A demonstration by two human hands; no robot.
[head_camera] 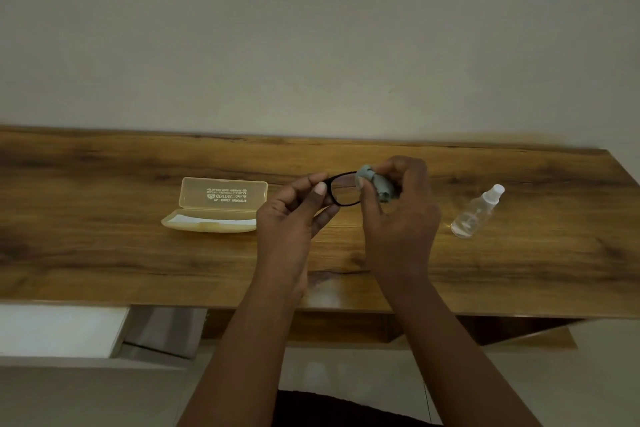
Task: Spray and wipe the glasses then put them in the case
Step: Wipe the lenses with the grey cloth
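We see the left hand [294, 215] pinching the black-framed glasses [341, 189] at one end, thumb pressed against fingers, above the wooden bench [104, 184]. The right hand [401, 215], its grip closed, presses a bunched grey cloth [375, 184] onto the other lens. Left of the glasses lies the open yellowish case [216, 206]; its lid printing is unreadable. Right of them stands a clear spray bottle [476, 211].

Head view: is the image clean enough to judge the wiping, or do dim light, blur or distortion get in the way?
Head view: dim, flat light with soft focus; the glasses show as a thin dark frame, lens smears unreadable; the grey cloth in the right hand covers one lens; the left hand pinches the other side; the wooden table edge bows from the wide-angle lens.
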